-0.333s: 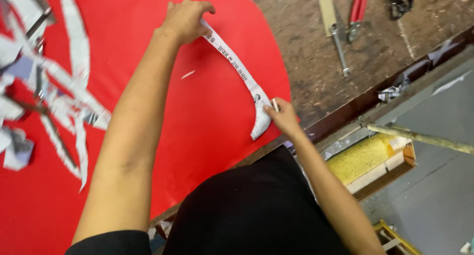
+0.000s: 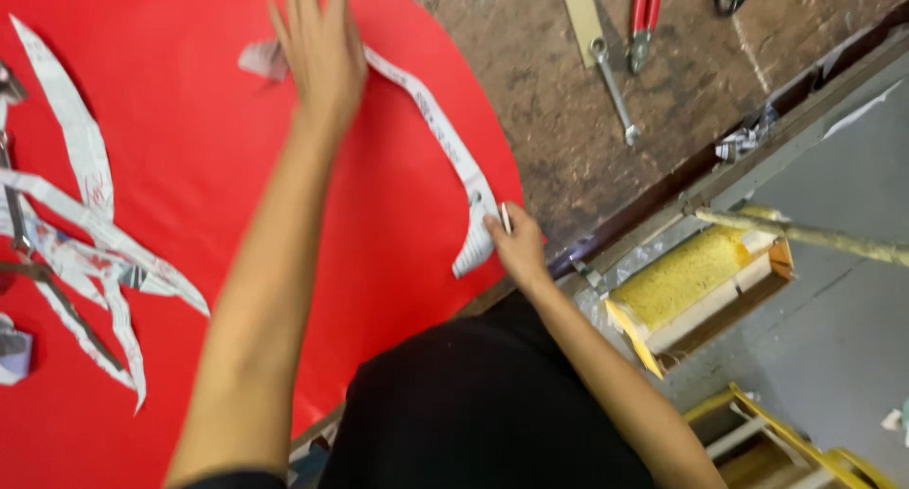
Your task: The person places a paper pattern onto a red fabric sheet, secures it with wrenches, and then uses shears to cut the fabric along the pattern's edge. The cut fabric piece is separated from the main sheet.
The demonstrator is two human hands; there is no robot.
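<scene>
A curved strip of printed newspaper (image 2: 443, 134) lies across a large red sheet (image 2: 208, 195) spread over a worn wooden table (image 2: 587, 158). My left hand (image 2: 320, 44) is flat on the far end of the strip, fingers spread, holding nothing. My right hand (image 2: 516, 243) pinches the near end of the strip by the red sheet's edge, and a small pale stick-like thing pokes up between its fingers. Several other cut newspaper strips (image 2: 85, 233) lie on the red sheet to the left.
Red-handled pliers (image 2: 646, 11), a metal wrench (image 2: 614, 87) and a wooden ruler (image 2: 579, 11) lie on the bare table at the top right. Below the table edge stand a box of yellow material (image 2: 696, 276), a stick (image 2: 814, 233) and a yellow frame (image 2: 786, 442).
My left hand has opened from a grip on the strip's far end to a flat, spread palm. The view has shifted slightly; the right hand still holds the near end.
</scene>
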